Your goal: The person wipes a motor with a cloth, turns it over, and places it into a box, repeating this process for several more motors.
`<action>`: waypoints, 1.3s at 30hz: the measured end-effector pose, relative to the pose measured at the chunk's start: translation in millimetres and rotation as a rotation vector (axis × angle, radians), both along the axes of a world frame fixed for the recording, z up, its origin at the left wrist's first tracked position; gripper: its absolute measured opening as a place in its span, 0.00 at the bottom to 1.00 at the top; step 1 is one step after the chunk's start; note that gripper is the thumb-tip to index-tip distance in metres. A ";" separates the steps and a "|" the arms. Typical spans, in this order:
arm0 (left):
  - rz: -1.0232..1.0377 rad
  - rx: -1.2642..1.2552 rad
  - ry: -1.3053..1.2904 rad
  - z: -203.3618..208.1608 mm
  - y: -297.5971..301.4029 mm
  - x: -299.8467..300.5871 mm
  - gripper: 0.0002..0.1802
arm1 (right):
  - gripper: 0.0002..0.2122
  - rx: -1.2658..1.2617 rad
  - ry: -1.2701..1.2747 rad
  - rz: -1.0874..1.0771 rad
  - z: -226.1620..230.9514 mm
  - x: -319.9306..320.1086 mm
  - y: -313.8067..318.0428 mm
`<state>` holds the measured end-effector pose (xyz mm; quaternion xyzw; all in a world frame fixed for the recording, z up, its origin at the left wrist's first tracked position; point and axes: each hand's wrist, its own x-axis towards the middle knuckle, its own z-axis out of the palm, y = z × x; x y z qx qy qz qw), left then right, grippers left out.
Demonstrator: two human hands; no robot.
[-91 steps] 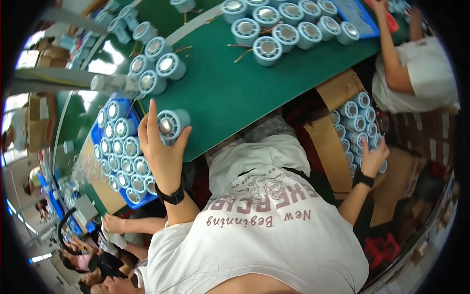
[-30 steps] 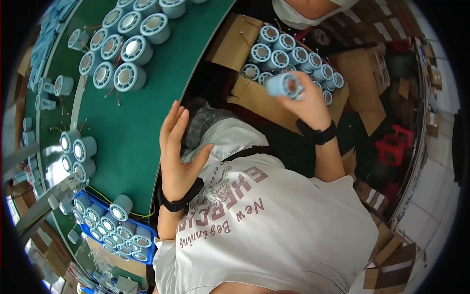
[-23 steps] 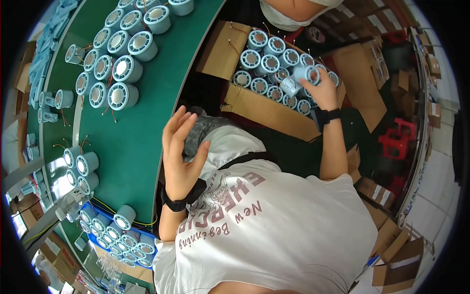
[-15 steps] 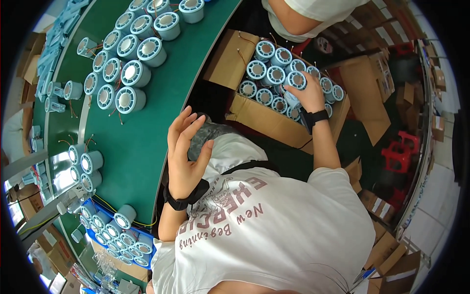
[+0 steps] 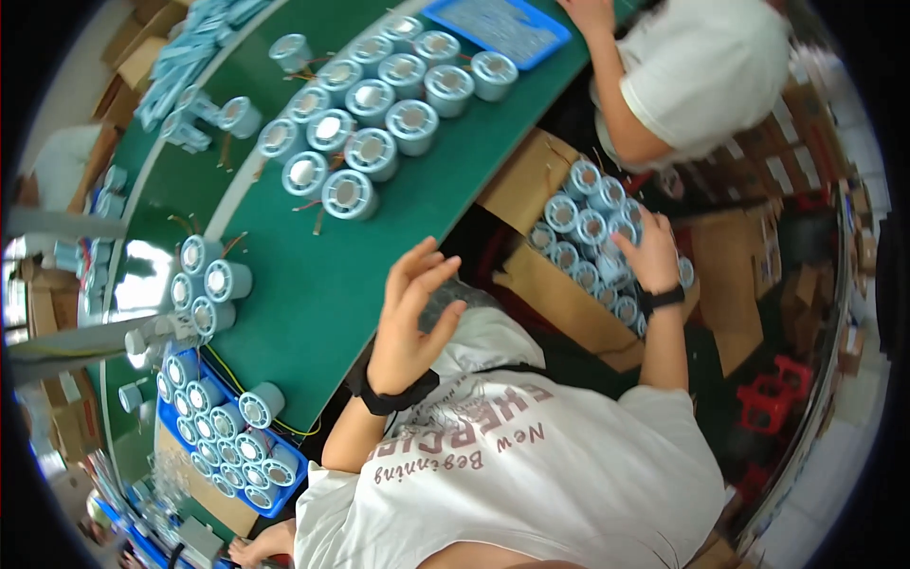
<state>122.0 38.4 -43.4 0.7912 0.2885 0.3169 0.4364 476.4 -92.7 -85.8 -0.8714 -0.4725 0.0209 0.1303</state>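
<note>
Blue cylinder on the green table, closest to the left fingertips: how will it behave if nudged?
The blue cylinder probably slides before tipping, being squat and upright on the green table. Its round side could let it roll if toppled. Its evenly round rim suggests a stiff shell.

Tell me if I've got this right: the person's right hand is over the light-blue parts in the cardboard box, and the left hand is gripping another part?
Not quite: the left hand is open and empty, as the head view shows. The right hand is indeed over the light-blue parts in the cardboard box.
</note>
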 end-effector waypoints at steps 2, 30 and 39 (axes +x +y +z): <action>-0.003 -0.269 -0.234 -1.7 -0.5 -2.5 0.30 | 0.24 0.178 0.259 0.186 74.6 -45.9 35.3; 0.705 -0.253 -0.269 16.3 -13.1 -162.1 0.09 | 0.44 -0.373 -0.293 1.126 51.2 -176.8 618.9; 0.766 -0.279 -0.297 19.9 -19.8 -164.9 0.13 | 0.39 -0.382 -0.113 1.320 48.0 -201.3 578.2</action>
